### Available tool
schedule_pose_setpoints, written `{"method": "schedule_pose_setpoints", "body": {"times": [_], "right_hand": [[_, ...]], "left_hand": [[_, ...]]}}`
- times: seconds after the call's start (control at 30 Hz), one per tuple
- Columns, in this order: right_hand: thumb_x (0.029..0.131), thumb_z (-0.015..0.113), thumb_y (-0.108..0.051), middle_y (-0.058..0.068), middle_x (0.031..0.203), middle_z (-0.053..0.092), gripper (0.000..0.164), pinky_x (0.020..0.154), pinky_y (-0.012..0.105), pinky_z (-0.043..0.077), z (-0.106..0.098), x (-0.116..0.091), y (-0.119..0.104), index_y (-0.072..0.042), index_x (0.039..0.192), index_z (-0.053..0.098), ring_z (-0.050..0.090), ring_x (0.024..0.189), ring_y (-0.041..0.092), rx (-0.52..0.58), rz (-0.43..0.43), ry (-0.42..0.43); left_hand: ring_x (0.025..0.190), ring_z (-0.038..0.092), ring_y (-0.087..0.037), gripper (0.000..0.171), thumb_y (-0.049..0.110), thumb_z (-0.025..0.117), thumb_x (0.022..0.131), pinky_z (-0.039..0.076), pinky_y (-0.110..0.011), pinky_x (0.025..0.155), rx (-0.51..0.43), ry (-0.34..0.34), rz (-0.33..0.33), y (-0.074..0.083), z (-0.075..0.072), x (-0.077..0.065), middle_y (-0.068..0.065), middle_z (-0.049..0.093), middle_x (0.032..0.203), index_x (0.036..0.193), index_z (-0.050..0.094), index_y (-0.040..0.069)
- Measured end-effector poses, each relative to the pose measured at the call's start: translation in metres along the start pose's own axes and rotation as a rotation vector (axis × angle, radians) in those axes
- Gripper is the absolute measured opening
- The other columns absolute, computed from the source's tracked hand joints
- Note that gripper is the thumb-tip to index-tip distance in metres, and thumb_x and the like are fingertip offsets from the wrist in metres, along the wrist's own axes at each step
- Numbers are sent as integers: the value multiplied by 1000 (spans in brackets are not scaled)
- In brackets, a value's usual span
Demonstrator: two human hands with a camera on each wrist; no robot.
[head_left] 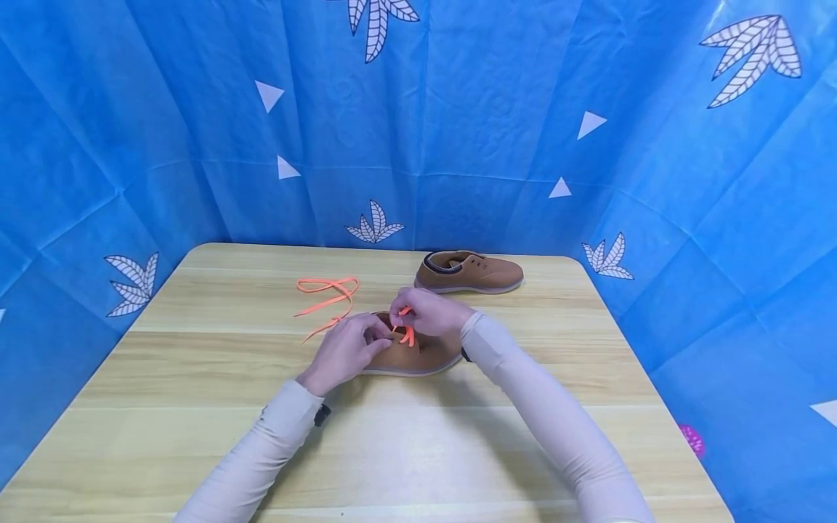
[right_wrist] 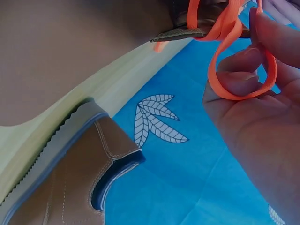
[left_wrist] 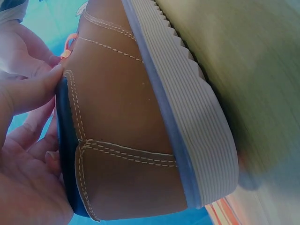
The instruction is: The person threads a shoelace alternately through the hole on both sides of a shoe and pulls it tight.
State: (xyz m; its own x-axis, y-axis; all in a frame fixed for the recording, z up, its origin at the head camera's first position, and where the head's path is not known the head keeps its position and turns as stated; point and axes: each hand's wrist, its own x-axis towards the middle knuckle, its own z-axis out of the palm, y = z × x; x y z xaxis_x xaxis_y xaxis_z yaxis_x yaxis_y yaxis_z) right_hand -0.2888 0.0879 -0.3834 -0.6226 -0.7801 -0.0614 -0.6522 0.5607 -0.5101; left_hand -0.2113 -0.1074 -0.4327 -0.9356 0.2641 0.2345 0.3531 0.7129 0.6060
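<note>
A brown lace-up shoe sits on the table, an orange shoelace threaded through its eyelets. My left hand is at the shoe's opening; in the left wrist view its thumb lies on the collar edge near the eyelets and the fingers reach inside, pinching the edge. Above the eyelets, my right hand pinches the shoelace between thumb and finger. A loop of that lace hangs across the right fingers in the right wrist view. The tip of the lace is hidden by the hands.
Behind stands a second brown shoe, its eyelets bare of lace. A loose orange shoelace lies on the wooden table, left of the worked shoe. Blue patterned curtains hang around the table's back and sides.
</note>
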Motion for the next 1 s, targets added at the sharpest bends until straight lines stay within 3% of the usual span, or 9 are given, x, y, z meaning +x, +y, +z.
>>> {"method": "schedule_pose_setpoints", "body": {"times": [0.3,0.47,0.7,1.0], "right_hand": [[100,63,-3,3,94,59,14,89,29,46,-1,-2,1,-10,92,72,54,96,18,-4,-2,-18],[101,62,-4,2,91,59,16,87,28,44,2,-1,2,-11,90,71,52,94,16,-13,-56,-26],[101,62,-5,2,91,60,16,85,27,44,6,0,5,-11,91,73,51,92,15,-23,-95,-23],[101,64,-6,3,90,59,15,81,24,44,7,-1,1,-10,93,77,51,89,15,-77,-70,-14]], "left_hand": [[79,59,-14,14,19,84,87,48,-28,69,-13,-14,-16,1,0,1,1,70,92,100,77,16],[80,58,-14,11,19,82,89,48,-29,70,-14,-23,-24,1,0,1,2,70,90,98,76,17],[78,59,-12,9,17,80,91,46,-30,72,-17,-28,7,1,0,2,4,70,86,99,76,17],[80,59,-12,17,13,79,91,49,-30,73,-45,-62,32,2,-4,1,3,71,90,107,76,14]]}}
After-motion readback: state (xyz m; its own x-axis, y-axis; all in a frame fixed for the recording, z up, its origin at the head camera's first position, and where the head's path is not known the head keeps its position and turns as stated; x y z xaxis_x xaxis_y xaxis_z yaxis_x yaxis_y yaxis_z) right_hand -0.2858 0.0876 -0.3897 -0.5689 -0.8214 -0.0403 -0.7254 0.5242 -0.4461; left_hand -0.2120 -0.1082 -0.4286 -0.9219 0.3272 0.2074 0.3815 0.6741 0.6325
